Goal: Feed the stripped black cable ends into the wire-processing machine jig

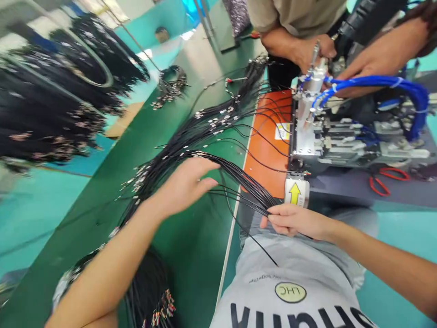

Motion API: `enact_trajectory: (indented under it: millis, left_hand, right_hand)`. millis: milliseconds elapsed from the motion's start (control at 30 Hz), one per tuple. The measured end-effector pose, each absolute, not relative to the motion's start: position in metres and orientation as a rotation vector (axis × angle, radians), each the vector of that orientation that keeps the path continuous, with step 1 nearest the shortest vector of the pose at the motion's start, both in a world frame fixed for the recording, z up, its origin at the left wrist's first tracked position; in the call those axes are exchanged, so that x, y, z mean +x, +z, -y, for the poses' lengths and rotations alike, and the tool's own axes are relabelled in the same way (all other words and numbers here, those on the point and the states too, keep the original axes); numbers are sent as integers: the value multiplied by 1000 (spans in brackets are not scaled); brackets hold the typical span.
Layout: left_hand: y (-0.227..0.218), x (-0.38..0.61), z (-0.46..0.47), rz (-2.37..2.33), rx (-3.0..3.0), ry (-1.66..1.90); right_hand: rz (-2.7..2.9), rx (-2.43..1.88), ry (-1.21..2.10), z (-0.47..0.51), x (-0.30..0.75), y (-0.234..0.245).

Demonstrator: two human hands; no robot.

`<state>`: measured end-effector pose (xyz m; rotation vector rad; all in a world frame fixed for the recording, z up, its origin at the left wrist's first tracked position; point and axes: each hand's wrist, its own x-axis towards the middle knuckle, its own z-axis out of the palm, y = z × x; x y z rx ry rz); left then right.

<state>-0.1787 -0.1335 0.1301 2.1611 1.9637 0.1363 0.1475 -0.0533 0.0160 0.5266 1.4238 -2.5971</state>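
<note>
In the head view, my right hand (pixel 290 219) is closed around the ends of a bundle of thin black cables (pixel 251 180), just above my lap. The bundle runs back to the left over the green table. My left hand (pixel 191 184) hovers over its left part, thumb and forefinger apart, with nothing visible between them. A few loose cables pass below that hand, one hanging toward my shirt. Behind it lies a larger pile of black cables (pixel 177 141) with small pale tips.
A metal fixture (pixel 307 123) with blue hoses (pixel 375 82) stands at the right beside an orange plate (pixel 269 136); a co-worker's hands (pixel 319 52) are on it. Red-handled scissors (pixel 389 177) lie right. Cable bunches (pixel 51 100) hang at left. More cables (pixel 146 282) lie near my left forearm.
</note>
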Motion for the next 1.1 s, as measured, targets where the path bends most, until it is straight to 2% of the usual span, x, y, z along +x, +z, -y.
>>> enact_trajectory:
  millis: [67, 167, 267, 467, 600, 767, 1100]
  left_hand:
    - [96, -98, 108, -1454, 2190, 184]
    - [65, -35, 87, -1187, 2039, 220]
    - [43, -30, 74, -1212, 1841, 374]
    - [9, -36, 75, -1373, 1373, 606]
    - [10, -24, 81, -1365, 1412, 556]
    - [26, 1, 66, -1415, 1689, 621]
    - [17, 7, 38, -1368, 1039, 822]
  right_hand:
    - [-1439, 553, -2622, 44, 153, 15]
    - [-1477, 496, -2617, 24, 185, 18]
    - [-1525, 596, -2748, 12, 224, 15]
    - [-1579, 1345, -3143, 30, 225, -20]
    - [-1622, 1638, -3177, 40, 202, -27]
    - [-1641, 1674, -3239, 38, 196, -18]
    - [-1504, 1721, -3275, 28, 192, -18]
